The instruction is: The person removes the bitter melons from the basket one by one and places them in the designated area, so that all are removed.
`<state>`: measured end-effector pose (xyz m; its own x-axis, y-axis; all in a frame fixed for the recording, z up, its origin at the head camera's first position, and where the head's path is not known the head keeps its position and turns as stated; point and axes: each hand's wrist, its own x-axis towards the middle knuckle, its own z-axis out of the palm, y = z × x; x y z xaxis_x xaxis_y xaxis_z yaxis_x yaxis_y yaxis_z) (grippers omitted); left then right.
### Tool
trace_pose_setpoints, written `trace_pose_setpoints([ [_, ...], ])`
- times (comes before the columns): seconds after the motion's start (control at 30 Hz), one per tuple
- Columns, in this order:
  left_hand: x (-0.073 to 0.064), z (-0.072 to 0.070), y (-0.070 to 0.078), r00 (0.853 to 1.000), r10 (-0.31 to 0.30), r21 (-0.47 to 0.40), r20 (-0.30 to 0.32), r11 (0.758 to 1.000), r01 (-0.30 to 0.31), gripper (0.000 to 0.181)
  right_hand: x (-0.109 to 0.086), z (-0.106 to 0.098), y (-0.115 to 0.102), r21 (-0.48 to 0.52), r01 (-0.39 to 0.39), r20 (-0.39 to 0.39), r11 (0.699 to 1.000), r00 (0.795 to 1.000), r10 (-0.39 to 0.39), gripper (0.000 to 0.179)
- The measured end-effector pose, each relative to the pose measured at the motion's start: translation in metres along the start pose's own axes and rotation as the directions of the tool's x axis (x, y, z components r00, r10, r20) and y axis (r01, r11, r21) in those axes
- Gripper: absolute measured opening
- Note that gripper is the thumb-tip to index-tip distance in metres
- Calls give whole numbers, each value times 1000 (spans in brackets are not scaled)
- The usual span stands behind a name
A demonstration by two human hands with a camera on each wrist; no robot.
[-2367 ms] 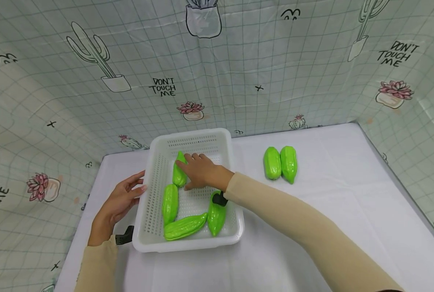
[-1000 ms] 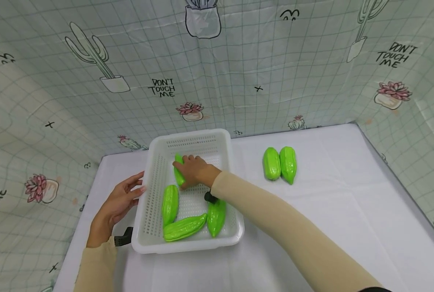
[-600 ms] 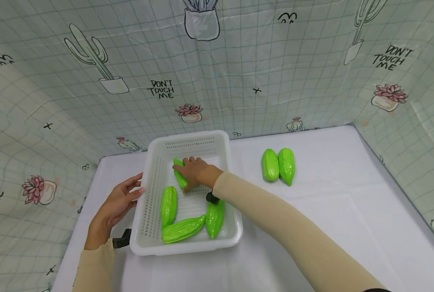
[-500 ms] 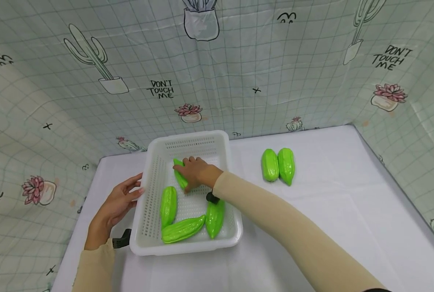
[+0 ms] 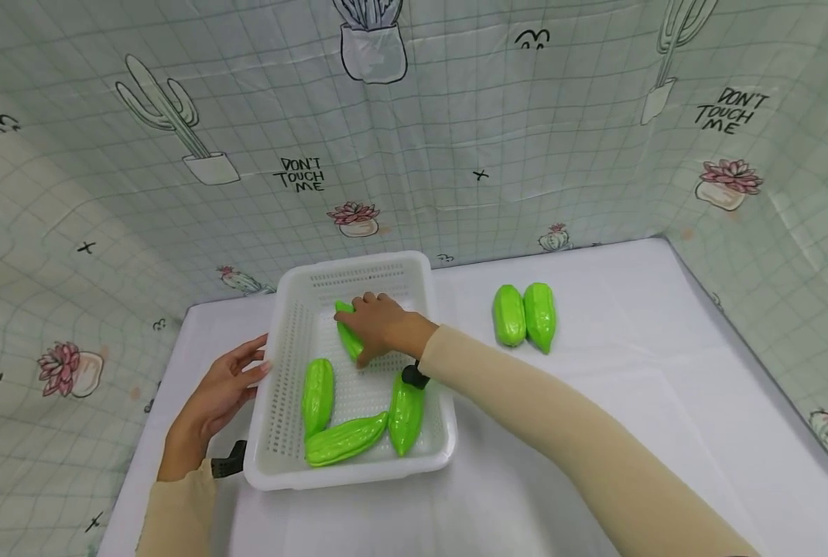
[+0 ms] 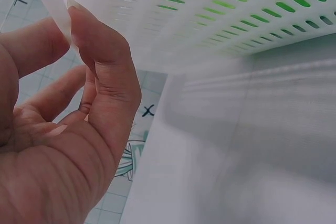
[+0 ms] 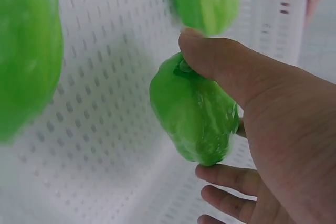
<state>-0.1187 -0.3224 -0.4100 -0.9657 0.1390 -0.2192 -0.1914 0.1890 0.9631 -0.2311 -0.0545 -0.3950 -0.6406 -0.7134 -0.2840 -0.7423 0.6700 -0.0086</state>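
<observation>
My right hand [image 5: 382, 323] reaches into a white perforated plastic basket [image 5: 351, 480] and grips a glossy green bitter melon [image 5: 348, 340] near its far left side. In the right wrist view the thumb presses on the stem end of that bitter melon [image 7: 191, 116], with the fingers along its other side. The palm covers part of it in the head view. Over at the basket's left edge, my left hand [image 5: 224, 391] pinches the rim between thumb and fingers. Inside lie three more bitter melons, one at left [image 5: 318, 394], one along the front [image 5: 347, 441], one at right [image 5: 405, 418].
Two bitter melons, one blunt [image 5: 509, 316] and one pointed [image 5: 540, 316], lie side by side on the white tablecloth [image 5: 595, 371] right of the basket. A grid-patterned curtain [image 5: 442, 116] with cactus drawings hangs behind and at both sides.
My right hand, earlier spread beside the far-left bitter melon, has taken hold of it and tilted it, its near end shifting right. My left hand stays at the rim. The head view has shifted slightly.
</observation>
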Motion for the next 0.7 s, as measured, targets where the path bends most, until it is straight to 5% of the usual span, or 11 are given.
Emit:
trace_pose_setpoints([
  [0.7,1,-1,0,1000,-5,1,11,1000,5,73,-79,-25,27,53,43,-218,998,975,-30,94],
])
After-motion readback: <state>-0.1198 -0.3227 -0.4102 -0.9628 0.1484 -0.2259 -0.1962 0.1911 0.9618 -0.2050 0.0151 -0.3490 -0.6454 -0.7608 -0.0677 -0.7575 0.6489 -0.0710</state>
